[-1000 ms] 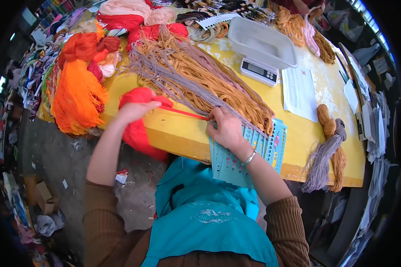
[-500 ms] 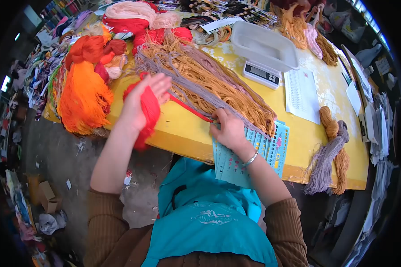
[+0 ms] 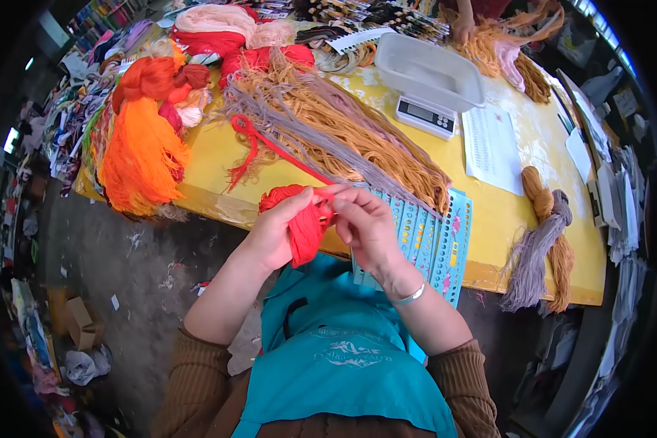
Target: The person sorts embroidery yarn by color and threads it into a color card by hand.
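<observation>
Hands meet at the near edge of the yellow counter (image 3: 219, 150): the left hand (image 3: 274, 233) clamps a red yarn bundle (image 3: 299, 223), while the right hand (image 3: 369, 226) pinches one strand (image 3: 285, 155) trailing across the surface. Separating seems underway; drawing it free calls for steady tension beside the blue perforated cards (image 3: 434, 233).

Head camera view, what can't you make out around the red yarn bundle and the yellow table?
- Red yarn bundle: the left hand covers its near side.
- Blue punched cards: print too small; the right hand covers part.
- Digital scale: display unreadable.
- Yellow table: far end cut off by the top edge.
</observation>
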{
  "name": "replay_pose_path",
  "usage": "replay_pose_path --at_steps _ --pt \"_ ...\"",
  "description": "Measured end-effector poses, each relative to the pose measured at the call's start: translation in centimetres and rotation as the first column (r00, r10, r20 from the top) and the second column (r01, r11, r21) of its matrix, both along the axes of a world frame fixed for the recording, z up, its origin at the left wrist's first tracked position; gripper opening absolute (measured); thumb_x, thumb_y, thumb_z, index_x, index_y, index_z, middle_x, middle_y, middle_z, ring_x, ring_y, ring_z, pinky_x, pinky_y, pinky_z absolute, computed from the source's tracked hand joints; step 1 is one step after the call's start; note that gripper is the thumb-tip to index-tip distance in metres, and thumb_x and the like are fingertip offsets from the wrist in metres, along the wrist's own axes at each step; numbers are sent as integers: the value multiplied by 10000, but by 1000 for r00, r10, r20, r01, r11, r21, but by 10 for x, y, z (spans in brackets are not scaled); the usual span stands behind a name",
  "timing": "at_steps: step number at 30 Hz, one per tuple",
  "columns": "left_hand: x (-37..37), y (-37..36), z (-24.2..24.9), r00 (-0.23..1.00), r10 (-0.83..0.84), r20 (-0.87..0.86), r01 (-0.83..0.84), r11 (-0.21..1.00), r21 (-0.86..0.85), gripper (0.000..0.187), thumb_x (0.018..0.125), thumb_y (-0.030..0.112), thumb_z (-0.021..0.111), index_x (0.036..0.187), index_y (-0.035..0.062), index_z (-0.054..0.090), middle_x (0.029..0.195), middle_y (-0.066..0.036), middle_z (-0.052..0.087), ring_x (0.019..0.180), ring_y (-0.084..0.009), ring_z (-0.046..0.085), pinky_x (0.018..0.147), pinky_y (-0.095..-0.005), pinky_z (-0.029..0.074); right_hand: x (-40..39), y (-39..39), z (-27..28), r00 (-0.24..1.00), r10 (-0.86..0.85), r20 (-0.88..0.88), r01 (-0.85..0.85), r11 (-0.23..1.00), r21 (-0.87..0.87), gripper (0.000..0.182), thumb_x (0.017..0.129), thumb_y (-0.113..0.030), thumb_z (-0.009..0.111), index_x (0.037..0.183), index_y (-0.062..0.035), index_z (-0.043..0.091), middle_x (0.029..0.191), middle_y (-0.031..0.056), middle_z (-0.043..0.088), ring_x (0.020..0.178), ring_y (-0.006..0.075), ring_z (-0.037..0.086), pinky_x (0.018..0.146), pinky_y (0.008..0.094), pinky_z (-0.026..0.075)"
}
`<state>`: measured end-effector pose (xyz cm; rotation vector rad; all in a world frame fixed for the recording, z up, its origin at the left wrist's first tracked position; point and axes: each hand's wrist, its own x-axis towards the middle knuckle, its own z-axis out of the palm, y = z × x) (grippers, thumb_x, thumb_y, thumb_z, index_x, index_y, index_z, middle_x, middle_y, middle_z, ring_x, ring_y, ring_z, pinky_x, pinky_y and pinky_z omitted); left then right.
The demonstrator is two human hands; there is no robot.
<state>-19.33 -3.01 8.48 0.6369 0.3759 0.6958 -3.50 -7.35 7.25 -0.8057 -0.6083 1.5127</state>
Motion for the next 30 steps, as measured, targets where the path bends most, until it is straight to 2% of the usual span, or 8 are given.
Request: replay_pose_path --at_steps 1,3,6,8,9,10,13,30 --pt "-5 -2 -2 999 37 -39 -39 998 -50 509 995 294 409 1343 -77 431 1351 -181 496 1252 -215 473 1061 -359 355 3 -2 -2 1000 -3 1 3 1000 0 62 909 -77 598 887 -30 632 831 18 634 493 56 447 437 196 303" --pt "-5 -3 -2 994 71 -81 -79 992 -96 478 992 274 422 1308 -82 465 1297 -186 541 1212 -217 513 1040 -365 388 12 -6 -8 987 6 -158 -13 999 -43 39 912 -62 585 918 -37 614 843 20 640 477 60 453 418 191 296" --pt "7 -8 3 989 149 -13 -149 972 -180 387 975 191 477 1250 -80 507 1204 -174 590 1132 -221 569 977 -366 455 8 -10 -9 996 -23 -89 21 999 -24 35 921 -60 576 931 -35 598 817 41 656 464 58 451 406 185 303" --pt "11 -16 6 950 282 -138 -281 959 24 359 952 113 528 1260 -70 506 1188 -153 589 1115 -220 569 950 -346 477 6 -11 -8 999 -38 -26 39 999 2 35 923 -57 575 927 -32 600 799 45 659 465 52 449 409 185 314" --pt "12 -15 1 949 285 -130 -284 958 30 375 922 53 572 1273 -57 502 1181 -134 584 1068 -196 576 905 -316 494 6 -11 -7 996 -57 63 55 998 31 34 922 -53 576 924 -28 600 779 44 657 473 44 449 414 184 323" --pt "14 -16 -1 950 285 -131 -284 958 30 375 922 53 572 1273 -57 502 1181 -134 584 1068 -196 576 905 -316 494 5 -12 -7 985 -78 152 69 996 62 33 921 -48 577 921 -25 600 758 43 655 480 37 449 419 183 331" --pt "17 -18 -4 947 284 -152 -275 958 78 385 921 44 573 1285 -54 494 1178 -127 577 1032 -172 575 885 -307 496 5 -12 -5 983 -71 167 58 995 83 32 916 -38 578 915 -16 601 769 40 661 494 26 449 428 177 337" --pt "20 -17 -4 935 301 -190 -290 953 83 369 919 27 570 1274 -50 507 1060 -107 609 883 -150 579 805 -277 498 5 -12 -8 989 -81 126 78 996 34 42 918 -61 582 911 -23 598 772 49 663 483 37 450 429 177 338"
